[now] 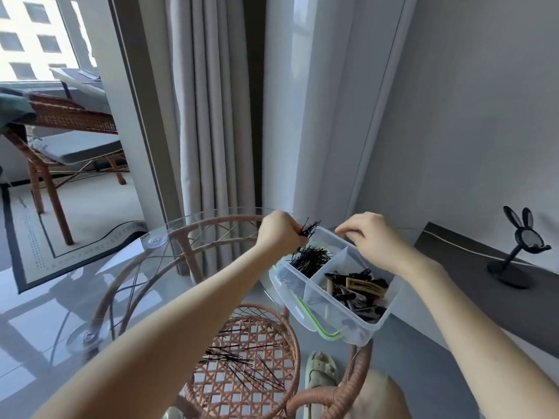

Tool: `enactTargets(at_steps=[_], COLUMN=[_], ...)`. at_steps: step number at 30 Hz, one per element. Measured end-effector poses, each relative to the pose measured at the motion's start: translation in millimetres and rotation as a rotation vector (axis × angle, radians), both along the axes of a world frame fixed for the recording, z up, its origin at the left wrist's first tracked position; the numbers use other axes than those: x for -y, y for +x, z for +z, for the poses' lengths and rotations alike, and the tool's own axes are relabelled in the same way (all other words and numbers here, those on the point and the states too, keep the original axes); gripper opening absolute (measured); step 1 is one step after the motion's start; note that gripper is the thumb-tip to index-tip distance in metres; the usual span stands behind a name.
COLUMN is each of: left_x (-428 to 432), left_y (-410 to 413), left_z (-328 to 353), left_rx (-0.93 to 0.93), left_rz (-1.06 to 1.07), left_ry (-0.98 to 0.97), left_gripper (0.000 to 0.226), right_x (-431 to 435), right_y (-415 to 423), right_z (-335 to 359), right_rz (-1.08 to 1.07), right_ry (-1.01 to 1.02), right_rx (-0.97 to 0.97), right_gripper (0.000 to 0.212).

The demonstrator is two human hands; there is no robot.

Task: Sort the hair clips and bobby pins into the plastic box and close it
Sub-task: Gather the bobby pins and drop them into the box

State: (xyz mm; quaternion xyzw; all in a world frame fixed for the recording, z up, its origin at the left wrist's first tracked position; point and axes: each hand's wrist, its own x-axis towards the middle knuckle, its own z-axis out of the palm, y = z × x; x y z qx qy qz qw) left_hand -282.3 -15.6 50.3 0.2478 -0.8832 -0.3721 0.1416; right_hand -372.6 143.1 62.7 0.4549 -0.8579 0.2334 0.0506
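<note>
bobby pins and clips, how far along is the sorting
Done: the plastic box already holds hair clips in one compartment and a pile of bobby pins in another. In hand: the left hand grips a bunch of pins over that pile, while the right hand is at the box's far rim. Left: loose pins lie on the glass table, and the box is open.

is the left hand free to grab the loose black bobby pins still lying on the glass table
Probably not yet: the left hand is shut on a bunch of black bobby pins over the clear plastic box; the loose pins lie unobstructed.
</note>
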Motion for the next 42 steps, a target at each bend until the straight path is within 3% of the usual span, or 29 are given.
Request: enactTargets(at_steps=[3, 5, 7, 13, 16, 19, 21, 23, 25, 28, 31, 36, 38, 42], left_x=[-11.0, -16.2, -19.3, 6.3, 29.0, 46.0, 53.1, 54.0, 49.4, 37.7, 24.5, 1.6, -2.1, 9.3], left_y=[-14.4, -19.7, -19.7, 36.9, 93.7, 155.8, 191.8, 221.0, 240.8, 248.4, 237.0, 210.2, 203.0, 206.0], left_z=[-6.6, -7.1, -1.4, 20.0, 6.0, -16.8, -33.3, -48.2, -60.4, -73.0, -77.4, -78.4, -80.4, -79.1], left_rx=[0.183, 0.256, 0.306, 0.113, 0.111, 0.283, 0.462, 0.584, 0.597, 0.502, 0.397, 0.301, 0.233, 0.140], left_rz=[-0.052, -0.107, -0.152, -0.150, -0.175, -0.248, -0.186, -0.011, 0.139, 0.203, 0.171, 0.183, 0.217, 0.253], left_ry=[-0.246, -0.303, -0.320, -0.183, -0.173, -0.309, -0.392, -0.417, -0.331, -0.228, -0.174, -0.055, 0.026, 0.139], left_gripper=[0.012, 0.023, 0.017, 0.027, 0.024, 0.035, 0.052, 0.059, 0.057, 0.045, 0.030, 0.020, 0.021, 0.024], right_x=[-18.9, -26.3, -30.3, -31.9, -28.2, -19.3, -13.4, -9.7, -4.5, 10.1, 30.9, 56.7, 65.7, 74.9], right_y=[12.7, 19.1, 28.0, 85.0, 120.7, 147.2, 159.9, 169.3, 176.3, 187.3, 193.4, 202.5, 206.1, 203.5], right_z=[2.4, 4.8, 9.4, 5.9, -16.3, -47.5, -65.8, -75.8, -80.3, -78.8, -78.8, -77.9, -77.8, -77.9], right_rz=[0.031, 0.035, 0.043, 0.170, 0.299, 0.294, 0.173, 0.028, -0.012, 0.017, 0.047, 0.043, 0.026, 0.037], right_ry=[-0.003, -0.005, -0.028, -0.145, 0.038, 0.315, 0.414, 0.410, 0.386, 0.452, 0.487, 0.368, 0.314, 0.136], right_rx=[-0.009, -0.015, -0.017, 0.075, 0.215, 0.171, 0.084, 0.143, 0.219, 0.211, 0.205, 0.301, 0.313, 0.629], right_gripper=[0.028, 0.029, 0.029, 0.020, 0.041, 0.073, 0.077, 0.074, 0.082, 0.094, 0.086, 0.034, 0.026, 0.016])
